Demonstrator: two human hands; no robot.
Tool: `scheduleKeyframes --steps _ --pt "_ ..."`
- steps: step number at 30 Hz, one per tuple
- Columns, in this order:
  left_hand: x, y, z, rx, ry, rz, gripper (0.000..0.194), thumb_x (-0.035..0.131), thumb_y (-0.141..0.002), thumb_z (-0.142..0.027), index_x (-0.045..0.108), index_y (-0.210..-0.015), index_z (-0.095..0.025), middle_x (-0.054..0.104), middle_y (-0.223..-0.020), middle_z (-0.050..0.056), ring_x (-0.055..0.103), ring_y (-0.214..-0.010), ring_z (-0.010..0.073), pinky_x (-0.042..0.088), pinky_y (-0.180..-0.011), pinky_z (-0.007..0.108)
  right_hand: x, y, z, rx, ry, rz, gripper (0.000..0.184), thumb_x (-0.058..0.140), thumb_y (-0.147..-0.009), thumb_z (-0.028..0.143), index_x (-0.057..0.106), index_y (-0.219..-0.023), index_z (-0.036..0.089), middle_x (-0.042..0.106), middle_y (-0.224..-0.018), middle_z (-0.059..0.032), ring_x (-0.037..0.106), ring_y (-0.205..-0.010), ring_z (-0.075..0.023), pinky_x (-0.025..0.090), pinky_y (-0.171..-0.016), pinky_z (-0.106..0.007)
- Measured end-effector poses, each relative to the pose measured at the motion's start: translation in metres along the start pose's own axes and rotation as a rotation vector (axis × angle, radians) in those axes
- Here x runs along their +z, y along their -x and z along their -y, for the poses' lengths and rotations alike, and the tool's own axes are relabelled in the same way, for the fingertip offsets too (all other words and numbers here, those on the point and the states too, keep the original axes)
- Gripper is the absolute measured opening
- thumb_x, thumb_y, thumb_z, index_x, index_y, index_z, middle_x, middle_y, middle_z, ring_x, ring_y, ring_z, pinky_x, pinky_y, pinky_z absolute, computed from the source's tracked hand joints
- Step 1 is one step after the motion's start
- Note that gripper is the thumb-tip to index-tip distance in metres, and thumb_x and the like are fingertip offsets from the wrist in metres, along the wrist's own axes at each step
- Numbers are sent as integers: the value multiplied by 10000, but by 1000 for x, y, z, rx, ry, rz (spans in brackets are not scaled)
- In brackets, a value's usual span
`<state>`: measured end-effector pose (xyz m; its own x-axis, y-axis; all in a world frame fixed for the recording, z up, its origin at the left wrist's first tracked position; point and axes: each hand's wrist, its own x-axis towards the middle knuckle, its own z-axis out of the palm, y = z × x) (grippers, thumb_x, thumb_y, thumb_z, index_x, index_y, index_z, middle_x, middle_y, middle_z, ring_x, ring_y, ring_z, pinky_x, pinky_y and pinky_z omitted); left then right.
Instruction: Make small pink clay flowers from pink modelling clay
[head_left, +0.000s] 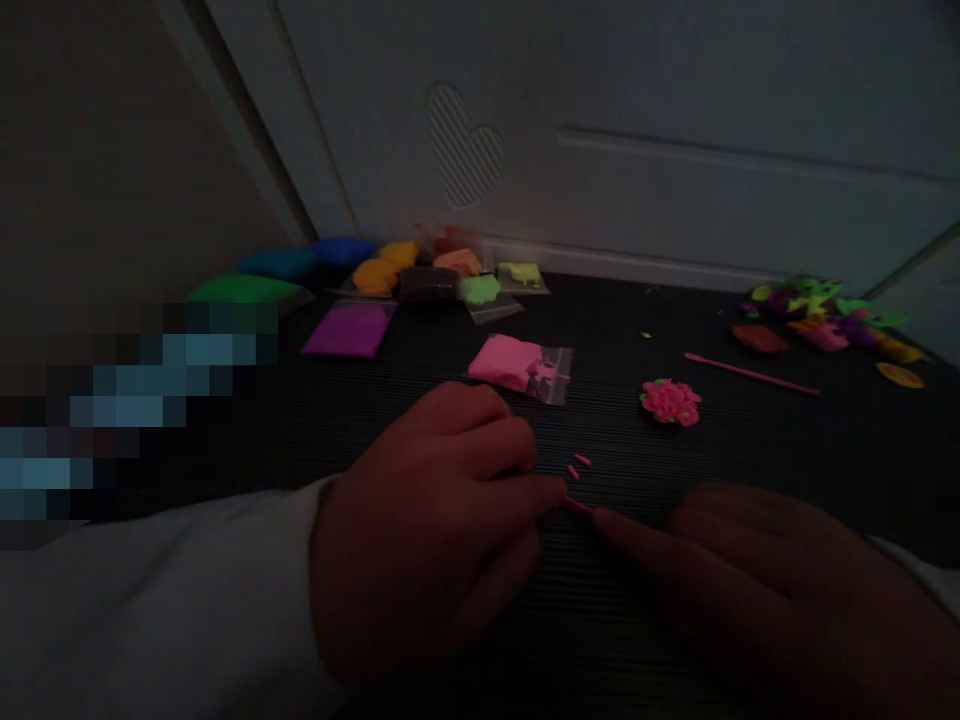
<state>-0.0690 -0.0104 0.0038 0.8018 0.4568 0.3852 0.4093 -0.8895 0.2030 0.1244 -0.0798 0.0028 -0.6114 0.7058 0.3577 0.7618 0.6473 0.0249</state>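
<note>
In dim light, my left hand is closed, with fingers curled and its index fingertip at the upper left end of a thin pink clay strip. My right hand reaches in from the right, index finger extended onto the strip's other end; its thumb is hidden. Just beyond the strip lie two short pink clay pieces. A clear bag of pink clay is behind my left hand. Past my right hand sits a pink clay flower with bits of green at its edge.
A pink modelling stick lies at the right, near a pile of colourful clay shapes. Bagged clay lines the back left, including a purple pack and a green pack. A white panel with a heart relief stands behind.
</note>
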Motion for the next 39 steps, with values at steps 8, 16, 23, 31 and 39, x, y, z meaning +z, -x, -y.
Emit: scheduleKeyframes --steps 8,16,23,31,39 --pt "3 -2 5 -65 140 -107 209 453 -730 -114 621 -845 -165 494 -704 25 433 -709 147 370 -653 317 -2 1 4 81 -29 69 282 450 -740 119 564 -996 149 600 -616 24 515 -500 -101 383 -434 -209" --pt "5 -3 7 -91 181 -134 199 438 -739 -98 606 -833 -150 487 -728 24 447 -749 143 359 -679 302 2 0 3 92 3 67 306 459 -704 108 566 -984 168 593 -598 30 525 -492 -111 390 -429 -218" --pt "7 -3 10 -154 176 -145 159 476 -705 -107 599 -789 -163 498 -743 16 451 -765 139 358 -696 285 -4 9 -3 174 -29 -64 355 396 -723 137 506 -1050 223 613 -653 25 569 -546 -121 445 -467 -226" --pt "8 -2 12 -142 147 -32 108 536 -657 -147 615 -729 -167 483 -709 21 430 -769 159 328 -705 315 -17 31 -70 466 112 -82 320 364 -818 254 391 -1137 246 562 -1063 -54 572 -872 -188 474 -659 -309" --pt "7 -2 15 -111 114 41 82 574 -644 -178 621 -703 -211 517 -700 1 438 -739 156 289 -680 324 -6 44 -103 648 58 79 220 360 -813 324 492 -960 228 595 -690 -1 565 -547 -139 442 -492 -270"
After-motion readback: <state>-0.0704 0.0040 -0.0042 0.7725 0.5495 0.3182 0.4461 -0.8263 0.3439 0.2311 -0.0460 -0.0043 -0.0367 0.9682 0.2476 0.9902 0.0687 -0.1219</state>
